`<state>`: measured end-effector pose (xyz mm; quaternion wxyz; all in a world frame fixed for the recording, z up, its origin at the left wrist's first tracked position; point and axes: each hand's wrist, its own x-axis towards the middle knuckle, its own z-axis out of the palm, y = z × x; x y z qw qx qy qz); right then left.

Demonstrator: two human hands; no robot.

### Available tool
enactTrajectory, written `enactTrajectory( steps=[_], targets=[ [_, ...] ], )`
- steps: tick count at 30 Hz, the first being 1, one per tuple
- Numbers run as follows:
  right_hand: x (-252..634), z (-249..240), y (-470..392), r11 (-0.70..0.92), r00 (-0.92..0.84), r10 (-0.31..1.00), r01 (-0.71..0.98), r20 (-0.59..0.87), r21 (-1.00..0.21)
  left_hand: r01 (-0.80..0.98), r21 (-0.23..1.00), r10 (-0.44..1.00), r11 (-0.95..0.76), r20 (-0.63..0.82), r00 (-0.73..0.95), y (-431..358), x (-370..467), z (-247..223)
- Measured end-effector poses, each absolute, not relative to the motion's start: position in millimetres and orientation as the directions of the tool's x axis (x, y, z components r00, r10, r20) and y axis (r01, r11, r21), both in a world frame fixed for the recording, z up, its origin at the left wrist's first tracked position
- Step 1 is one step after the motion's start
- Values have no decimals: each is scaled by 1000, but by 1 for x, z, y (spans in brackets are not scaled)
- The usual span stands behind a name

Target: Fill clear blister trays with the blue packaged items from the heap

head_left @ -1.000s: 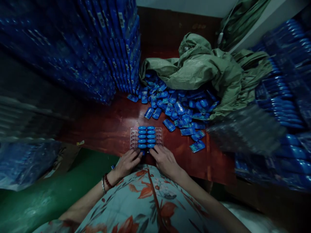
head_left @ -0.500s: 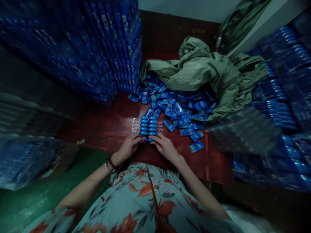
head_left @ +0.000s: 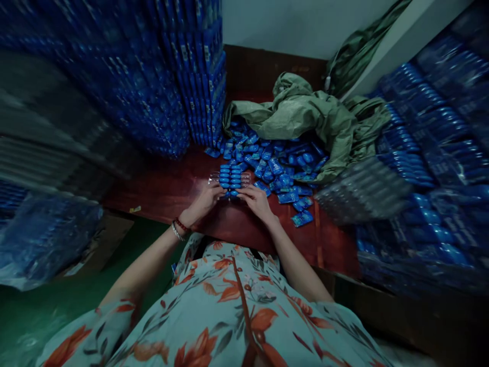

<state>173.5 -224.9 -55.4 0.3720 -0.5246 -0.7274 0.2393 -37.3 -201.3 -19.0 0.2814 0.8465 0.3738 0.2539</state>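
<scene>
A clear plastic blister tray point(head_left: 246, 178) is in front of me, its bare cavities showing on both sides. Down its middle run two columns of small shiny blue packets point(head_left: 230, 177). My left hand point(head_left: 209, 198) is closed at the near left corner, fingertips on the nearest packets. Mirroring it, my right hand point(head_left: 255, 199) has thumb and fingers closed at the near right corner. The fingers hide part of the tray's near end. Just past the tray and to its right lies a heap of loose blue packets point(head_left: 275, 165).
A crumpled green sack point(head_left: 301, 114) lies over the back of the heap. Tall stacks of packed blue goods point(head_left: 206, 92) rise at left, more stacks point(head_left: 412, 148) at right. Clear trays point(head_left: 362, 191) are piled right of the heap, on the reddish-brown tabletop point(head_left: 164, 191).
Both hands and the tray have shifted slightly away from me, nearer the loose packets. My grip at the near end looks much the same. The camera view has tilted a little.
</scene>
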Motion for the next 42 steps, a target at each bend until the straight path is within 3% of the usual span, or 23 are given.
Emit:
enactTrajectory(
  steps=[4, 8, 12, 16, 18, 21, 23, 27, 31, 34, 39, 42],
  targets=[
    [171, -59, -219, 378, -203, 925, 587, 322, -716, 690, 466, 828, -555, 226, 513, -201, -39, -20],
    [170, -64, -224, 407, -227, 908, 677, 353, -613, 742, 350, 819, -572, 197, 539, -203, -44, -21],
    [166, -64, -233, 374, -221, 917, 768, 333, -519, 688, 395, 793, -608, 262, 550, -202, -47, -27],
    [167, -67, -241, 409, -204, 903, 682, 379, -607, 577, 596, 829, -559, 370, 421, -190, -39, -35],
    [173, -71, -245, 373, -87, 906, 627, 414, -683, 577, 644, 864, -502, 350, 362, -181, -29, -39],
    [188, -72, -252, 233, 202, 886, 587, 418, -775, 665, 587, 885, -462, 254, 391, -170, -14, -42],
    [195, -67, -255, 169, 291, 871, 578, 395, -798, 716, 524, 883, -462, 201, 423, -166, -7, -44],
    [183, -50, -253, 229, 81, 929, 640, 361, -733, 758, 457, 879, -466, 137, 458, -164, -4, -43],
    [148, -39, -239, 358, -240, 927, 799, 288, -484, 808, 406, 891, -428, 40, 452, -159, -4, -35],
    [136, -41, -230, 352, -290, 932, 862, 216, -364, 822, 354, 878, -446, -8, 479, -153, -3, -31],
    [152, -52, -236, 430, -325, 902, 741, 284, -516, 811, 360, 865, -462, -17, 501, -154, 0, -34],
    [157, -52, -245, 388, -245, 917, 725, 314, -568, 798, 383, 863, -465, -5, 505, -160, 4, -36]
  ],
)
